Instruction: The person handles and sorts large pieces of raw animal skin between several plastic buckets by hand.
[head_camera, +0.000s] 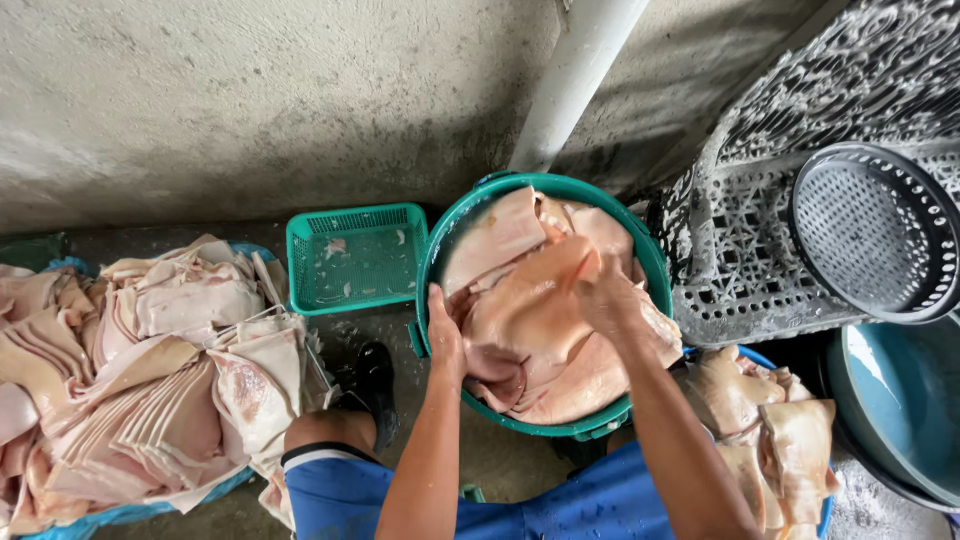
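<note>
A wet concrete floor (375, 335) carries everything: a green tub (650, 262) of pale skins, a small green basket (355, 258) beside it, a heaped skin pile (150, 370) left, another pile (770, 435) right, a grey crate (740, 270).

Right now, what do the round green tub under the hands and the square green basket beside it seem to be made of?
The round green tub looks like moulded plastic: smooth, evenly coloured wall with a thick rolled rim and a slight sheen. The square green basket also seems plastic, with fine perforated lattice walls and floor in one piece. The pale pink sheets in the tub look like soft, wet animal skin, though I cannot be sure.
</note>
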